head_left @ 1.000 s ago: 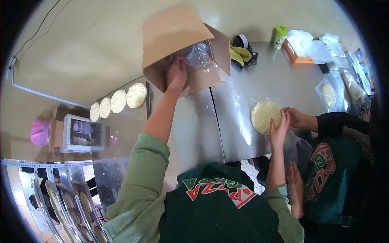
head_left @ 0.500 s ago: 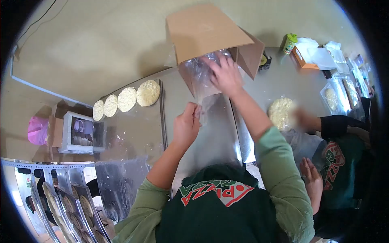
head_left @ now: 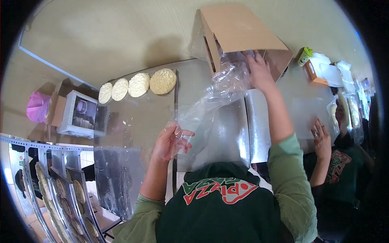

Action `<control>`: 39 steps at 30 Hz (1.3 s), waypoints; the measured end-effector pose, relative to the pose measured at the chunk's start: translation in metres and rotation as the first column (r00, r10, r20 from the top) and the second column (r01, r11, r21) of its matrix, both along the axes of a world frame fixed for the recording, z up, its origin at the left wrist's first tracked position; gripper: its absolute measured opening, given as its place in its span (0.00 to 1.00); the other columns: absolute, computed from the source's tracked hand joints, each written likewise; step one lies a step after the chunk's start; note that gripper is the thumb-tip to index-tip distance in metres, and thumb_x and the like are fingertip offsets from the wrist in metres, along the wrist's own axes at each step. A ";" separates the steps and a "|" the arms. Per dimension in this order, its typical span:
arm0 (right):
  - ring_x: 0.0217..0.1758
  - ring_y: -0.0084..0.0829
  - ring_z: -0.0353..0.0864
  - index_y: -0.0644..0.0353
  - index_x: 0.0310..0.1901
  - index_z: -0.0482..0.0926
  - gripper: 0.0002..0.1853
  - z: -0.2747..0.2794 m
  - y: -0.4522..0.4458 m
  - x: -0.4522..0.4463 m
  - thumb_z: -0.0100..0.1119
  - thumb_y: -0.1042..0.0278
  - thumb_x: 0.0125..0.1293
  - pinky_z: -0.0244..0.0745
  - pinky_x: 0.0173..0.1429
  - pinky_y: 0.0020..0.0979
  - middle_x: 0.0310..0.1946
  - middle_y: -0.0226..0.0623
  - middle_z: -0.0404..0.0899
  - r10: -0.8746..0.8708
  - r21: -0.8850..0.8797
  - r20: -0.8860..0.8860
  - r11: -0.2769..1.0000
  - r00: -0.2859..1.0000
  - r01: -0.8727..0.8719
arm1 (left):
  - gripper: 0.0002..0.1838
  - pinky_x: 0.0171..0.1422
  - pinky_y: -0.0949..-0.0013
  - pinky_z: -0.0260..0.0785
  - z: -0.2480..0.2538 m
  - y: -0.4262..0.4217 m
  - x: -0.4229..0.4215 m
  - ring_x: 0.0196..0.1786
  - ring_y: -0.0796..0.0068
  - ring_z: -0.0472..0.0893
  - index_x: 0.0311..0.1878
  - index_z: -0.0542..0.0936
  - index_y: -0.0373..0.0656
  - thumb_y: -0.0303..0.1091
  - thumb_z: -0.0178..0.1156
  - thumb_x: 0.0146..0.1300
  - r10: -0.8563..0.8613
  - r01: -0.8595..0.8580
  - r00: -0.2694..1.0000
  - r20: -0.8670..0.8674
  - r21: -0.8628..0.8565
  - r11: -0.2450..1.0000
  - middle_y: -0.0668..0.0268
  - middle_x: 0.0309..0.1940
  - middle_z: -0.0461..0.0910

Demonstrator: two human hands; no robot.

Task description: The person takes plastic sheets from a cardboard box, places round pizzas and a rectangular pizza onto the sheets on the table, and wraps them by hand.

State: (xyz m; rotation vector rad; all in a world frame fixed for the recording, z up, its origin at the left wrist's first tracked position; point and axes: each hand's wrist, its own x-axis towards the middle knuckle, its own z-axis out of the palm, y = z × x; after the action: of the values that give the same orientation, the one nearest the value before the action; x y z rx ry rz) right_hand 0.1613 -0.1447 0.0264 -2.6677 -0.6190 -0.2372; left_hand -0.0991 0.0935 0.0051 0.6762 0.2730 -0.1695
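While clear plastic film (head_left: 221, 94) is trailing from the carton (head_left: 243, 30) over the worktop (head_left: 231, 139) | left hand (head_left: 168, 142) is holding its end, right hand (head_left: 260, 73) is resting at the carton mouth, grip unclear — hands apart | probably behaving light, limp, slippery — edges suiting a pinch.

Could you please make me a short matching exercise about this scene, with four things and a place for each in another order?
Things:
1. Left hand
2. Right hand
3. Clear plastic
4. Round pale bases

Places:
A. Trailing out of the cardboard box
B. In a row on the metal surface
C. At the plastic's end away from the box
D. At the box's opening, beside the printed-free brown flap side

Right pairs: 1-C, 2-D, 3-A, 4-B
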 end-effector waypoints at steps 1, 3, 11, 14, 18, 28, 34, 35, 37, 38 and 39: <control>0.68 0.45 0.53 0.47 0.62 0.61 0.33 0.015 -0.010 -0.023 0.52 0.77 0.51 0.50 0.67 0.47 0.67 0.45 0.48 0.101 0.123 0.073 0.986 0.992 -0.110 | 0.13 0.22 0.64 0.75 0.001 -0.003 0.001 0.27 0.59 0.81 0.49 0.68 0.44 0.41 0.44 0.67 0.008 -0.008 1.000 -0.001 0.063 0.998 0.47 0.38 0.77; 0.67 0.45 0.55 0.47 0.62 0.61 0.34 0.037 -0.025 -0.070 0.52 0.79 0.50 0.54 0.65 0.44 0.67 0.44 0.51 0.273 0.223 0.168 0.925 0.947 -0.306 | 0.14 0.26 0.64 0.75 0.006 -0.016 0.007 0.31 0.62 0.81 0.51 0.69 0.43 0.39 0.46 0.66 0.063 -0.063 0.998 0.007 0.189 0.980 0.51 0.39 0.78; 0.68 0.43 0.54 0.53 0.68 0.41 0.56 0.015 -0.078 -0.098 0.69 0.72 0.39 0.63 0.59 0.38 0.66 0.46 0.50 0.735 0.962 -0.166 0.267 0.657 -0.056 | 0.08 0.40 0.75 0.69 -0.010 -0.050 0.019 0.36 0.78 0.76 0.44 0.73 0.37 0.25 0.49 0.62 0.199 -0.278 0.960 0.195 0.637 0.719 0.64 0.35 0.76; 0.64 0.42 0.58 0.54 0.64 0.55 0.49 0.033 -0.061 -0.118 0.72 0.72 0.37 0.64 0.57 0.37 0.63 0.45 0.56 0.361 0.798 0.248 0.450 0.899 -0.401 | 0.05 0.35 0.78 0.66 -0.011 -0.057 0.015 0.31 0.82 0.73 0.40 0.74 0.38 0.27 0.50 0.63 0.293 -0.298 0.941 0.168 0.821 0.487 0.68 0.29 0.74; 0.42 0.28 0.75 0.60 0.36 0.78 0.16 0.032 -0.061 -0.116 0.69 0.74 0.43 0.70 0.45 0.31 0.39 0.34 0.77 0.610 0.515 0.465 0.403 0.641 -0.757 | 0.08 0.31 0.79 0.60 0.006 -0.079 0.015 0.27 0.85 0.69 0.31 0.75 0.39 0.32 0.52 0.64 0.465 -0.396 0.854 0.232 0.871 0.292 0.72 0.21 0.70; 0.49 0.42 0.74 0.61 0.45 0.74 0.14 -0.004 -0.013 -0.001 0.48 0.72 0.57 0.74 0.44 0.39 0.41 0.42 0.74 0.054 0.256 0.360 0.954 0.931 -0.154 | 0.14 0.30 0.79 0.59 0.005 -0.043 -0.030 0.26 0.86 0.66 0.30 0.77 0.37 0.37 0.51 0.66 0.602 -0.393 0.746 0.287 0.918 0.050 0.74 0.20 0.70; 0.52 0.47 0.74 0.64 0.49 0.73 0.17 -0.050 0.054 0.102 0.48 0.67 0.60 0.71 0.53 0.38 0.51 0.51 0.72 0.090 -0.140 -0.065 0.985 0.994 -0.099 | 0.10 0.34 0.78 0.62 0.024 -0.059 -0.007 0.28 0.84 0.69 0.36 0.80 0.35 0.32 0.54 0.64 0.549 -0.424 0.752 0.364 0.905 -0.020 0.72 0.23 0.74; 0.54 0.47 0.71 0.65 0.50 0.72 0.19 -0.077 0.058 0.130 0.50 0.66 0.58 0.69 0.55 0.38 0.50 0.52 0.72 0.138 0.042 -0.023 0.990 0.990 -0.137 | 0.09 0.34 0.78 0.62 0.025 -0.054 -0.008 0.28 0.85 0.69 0.36 0.80 0.35 0.32 0.55 0.63 0.555 -0.429 0.745 0.369 0.903 -0.024 0.72 0.24 0.74; 0.58 0.48 0.68 0.65 0.53 0.70 0.22 -0.073 0.068 0.122 0.53 0.65 0.57 0.65 0.59 0.38 0.51 0.54 0.71 0.178 0.394 -0.064 0.909 0.982 -0.139 | 0.08 0.34 0.78 0.62 0.025 -0.045 -0.013 0.28 0.86 0.69 0.36 0.80 0.36 0.31 0.56 0.62 0.570 -0.431 0.736 0.366 0.902 -0.022 0.72 0.24 0.75; 0.59 0.49 0.66 0.64 0.54 0.69 0.23 -0.051 0.069 0.101 0.53 0.65 0.56 0.63 0.60 0.38 0.52 0.54 0.70 0.191 0.550 -0.151 0.831 0.970 -0.078 | 0.07 0.33 0.78 0.61 0.022 -0.041 -0.016 0.29 0.85 0.69 0.36 0.80 0.36 0.30 0.57 0.61 0.584 -0.448 0.709 0.394 0.892 -0.059 0.71 0.25 0.76; 0.60 0.50 0.65 0.63 0.56 0.68 0.24 -0.020 0.065 0.074 0.54 0.66 0.56 0.61 0.62 0.37 0.53 0.55 0.69 0.216 0.684 -0.229 0.730 0.949 -0.001 | 0.07 0.33 0.78 0.61 0.019 -0.035 -0.018 0.29 0.84 0.70 0.36 0.80 0.36 0.30 0.58 0.60 0.595 -0.467 0.681 0.427 0.879 -0.097 0.70 0.26 0.76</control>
State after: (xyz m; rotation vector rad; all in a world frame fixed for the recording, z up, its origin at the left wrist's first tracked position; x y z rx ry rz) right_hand 0.2355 -0.0796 0.0064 -1.8902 -0.4694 -0.0129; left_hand -0.1176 0.0586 0.0240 1.8520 0.7932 0.9426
